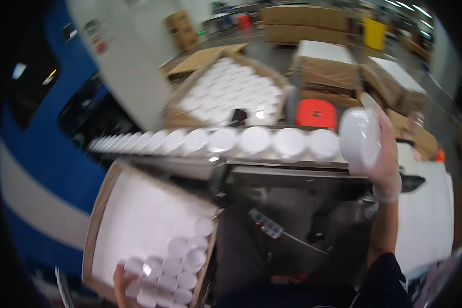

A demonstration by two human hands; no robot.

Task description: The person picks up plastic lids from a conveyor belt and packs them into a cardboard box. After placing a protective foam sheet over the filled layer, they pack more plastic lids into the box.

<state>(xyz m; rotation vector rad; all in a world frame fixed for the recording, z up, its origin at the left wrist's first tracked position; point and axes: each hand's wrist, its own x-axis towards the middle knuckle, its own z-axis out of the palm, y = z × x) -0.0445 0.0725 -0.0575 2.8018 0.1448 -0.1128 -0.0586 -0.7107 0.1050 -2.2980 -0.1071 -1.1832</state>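
Observation:
A line of white round lids [254, 140] runs along a narrow conveyor [292, 165] in front of me. At its right end my right hand [387, 163] is raised, its fingers closed around a white round lid [361, 137] turned on edge. Low on the left, a cardboard box [98, 220] with a white lining holds rows of the same lids [172, 266] along its right side. My left hand [124, 285] reaches into this box, its fingers closed at the side of a lid [134, 265] at the end of a row. Motion blurs the left fingertips.
Behind the conveyor stands another carton [177, 120] full of white lids, beside a red stool [316, 114]. A blue machine [51, 169] rises on the left. A power strip [266, 224] lies below the conveyor. White-topped stacks [327, 52] and a yellow bin [374, 34] stand farther back.

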